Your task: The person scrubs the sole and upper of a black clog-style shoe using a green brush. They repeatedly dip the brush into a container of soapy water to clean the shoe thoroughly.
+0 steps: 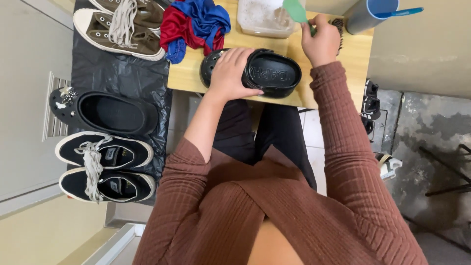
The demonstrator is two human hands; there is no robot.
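Note:
A black clog point(272, 72) lies on a small wooden table point(186, 78). My left hand point(230, 73) rests over its front, gripping it. Farther back, my right hand point(321, 41) is closed on a brush with a green handle point(295, 10); dark bristles show at the hand's right side. Behind the clog stands a clear plastic tub point(262, 18) with cloudy water.
A red and blue cloth point(196, 24) lies at the table's back left. On a black plastic sheet point(113, 73) to the left are olive sneakers point(120, 30), another black clog point(105, 112) and black sneakers point(105, 167). A blue cylinder point(370, 13) stands at the back right.

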